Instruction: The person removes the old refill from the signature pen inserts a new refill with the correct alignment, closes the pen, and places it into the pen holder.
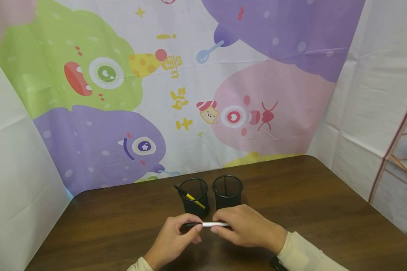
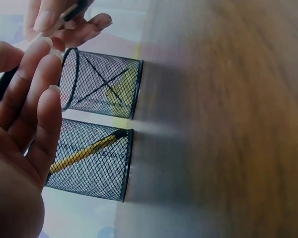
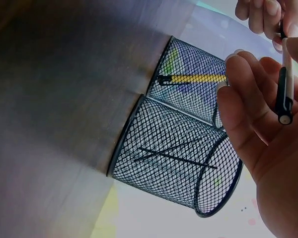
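A white and black pen (image 1: 208,224) lies level between the two hands, in front of two mesh cups. My left hand (image 1: 176,235) pinches its black end between thumb and index finger. My right hand (image 1: 245,227) grips the white barrel, thumb against it. A black clip and a round end of the pen (image 3: 285,94) show in the right wrist view. Behind the left hand, the left black mesh cup (image 1: 191,208) holds a yellow and black pen (image 1: 194,199) leaning inside. The right mesh cup (image 1: 228,201) shows nothing inside it.
Both cups stand upright, side by side on a dark wooden table (image 1: 122,210). A cloth backdrop (image 1: 190,150) with cartoon figures rises along the table's back edge. White cloth walls (image 1: 13,169) flank the table. A small black object (image 1: 277,263) shows beneath the right sleeve.
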Available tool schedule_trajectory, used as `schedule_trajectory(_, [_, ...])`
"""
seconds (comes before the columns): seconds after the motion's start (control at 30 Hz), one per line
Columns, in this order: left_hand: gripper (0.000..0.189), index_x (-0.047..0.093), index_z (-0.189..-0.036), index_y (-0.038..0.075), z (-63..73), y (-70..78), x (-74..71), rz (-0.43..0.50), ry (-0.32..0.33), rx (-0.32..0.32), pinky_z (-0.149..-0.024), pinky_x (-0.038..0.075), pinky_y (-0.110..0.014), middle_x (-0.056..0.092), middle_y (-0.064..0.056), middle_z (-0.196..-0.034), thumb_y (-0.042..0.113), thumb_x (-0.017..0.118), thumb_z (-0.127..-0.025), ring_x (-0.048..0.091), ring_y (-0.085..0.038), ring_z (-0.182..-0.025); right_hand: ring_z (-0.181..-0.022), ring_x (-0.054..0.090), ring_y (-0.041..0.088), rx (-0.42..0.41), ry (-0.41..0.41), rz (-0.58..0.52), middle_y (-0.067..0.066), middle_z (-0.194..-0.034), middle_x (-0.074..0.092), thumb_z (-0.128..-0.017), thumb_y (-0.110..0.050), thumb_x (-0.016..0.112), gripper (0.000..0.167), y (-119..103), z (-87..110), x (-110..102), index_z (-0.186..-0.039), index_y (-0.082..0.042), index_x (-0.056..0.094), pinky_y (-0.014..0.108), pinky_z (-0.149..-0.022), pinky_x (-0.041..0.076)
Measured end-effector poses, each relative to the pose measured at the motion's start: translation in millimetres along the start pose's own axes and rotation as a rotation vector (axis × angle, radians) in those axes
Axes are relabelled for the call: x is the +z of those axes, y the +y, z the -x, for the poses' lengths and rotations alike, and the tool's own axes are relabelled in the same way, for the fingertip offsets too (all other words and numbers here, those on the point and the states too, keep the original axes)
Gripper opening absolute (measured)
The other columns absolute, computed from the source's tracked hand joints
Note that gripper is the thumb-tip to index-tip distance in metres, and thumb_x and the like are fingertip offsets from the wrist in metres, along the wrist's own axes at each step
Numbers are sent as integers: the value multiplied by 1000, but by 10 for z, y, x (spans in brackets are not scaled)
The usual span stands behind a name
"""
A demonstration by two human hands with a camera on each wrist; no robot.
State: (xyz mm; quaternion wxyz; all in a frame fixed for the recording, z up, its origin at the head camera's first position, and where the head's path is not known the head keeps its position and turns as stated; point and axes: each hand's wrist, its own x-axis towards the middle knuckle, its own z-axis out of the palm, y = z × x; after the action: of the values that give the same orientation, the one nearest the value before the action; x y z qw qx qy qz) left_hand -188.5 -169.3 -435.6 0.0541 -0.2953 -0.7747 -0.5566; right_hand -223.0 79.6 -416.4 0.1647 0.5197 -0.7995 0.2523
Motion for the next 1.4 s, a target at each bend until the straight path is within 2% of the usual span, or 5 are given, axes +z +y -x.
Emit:
schedule_trajectory(0.2, [8,70,-103,7,-4,15,-5,9,10,-4,-61,60,-34,71,-12,-77,12,69,-97,70,-15,-64,-66,46,-7,-8,-5,23,-18,-80,55,-106,-30,53,24,10,-1,-7,-92,-20,69,8,-59,40])
schedule_trajectory(0.37, [8,70,-103,7,2,4,-5,8,14,8,-60,60,-34,71,-11,-77,11,68,-97,69,-14,-64,-65,46,-6,-8,-18,30,-17,-78,53,-107,-28,51,26,12,-2,-7,-90,-20,69,8,-59,40])
schedule_trajectory(0.63, [7,70,-102,8,-5,17,-4,3,19,12,-59,60,-34,71,-11,-76,12,68,-97,69,-14,-63,-66,46,-8,1,-17,36,-18,-79,55,-105,-31,54,25,9,-7,0,-90,-19,69,9,-60,41])
schedule_trajectory(0.97, [8,70,-103,7,-2,11,-8,-4,14,13,-59,59,-34,71,-11,-76,11,68,-97,69,-13,-63,-61,41,-9,-7,7,27,-19,-77,52,-102,-30,60,18,-7,-7,-4,-88,-22,65,6,-55,35])
schedule_trajectory(1.4, [8,70,-103,7,-2,3,-4,-9,14,10,-59,59,-34,71,-11,-76,11,68,-97,69,-13,-63,-58,38,-9,-13,19,16,-19,-74,49,-101,-31,63,17,4,-4,0,-87,-22,63,5,-52,33])
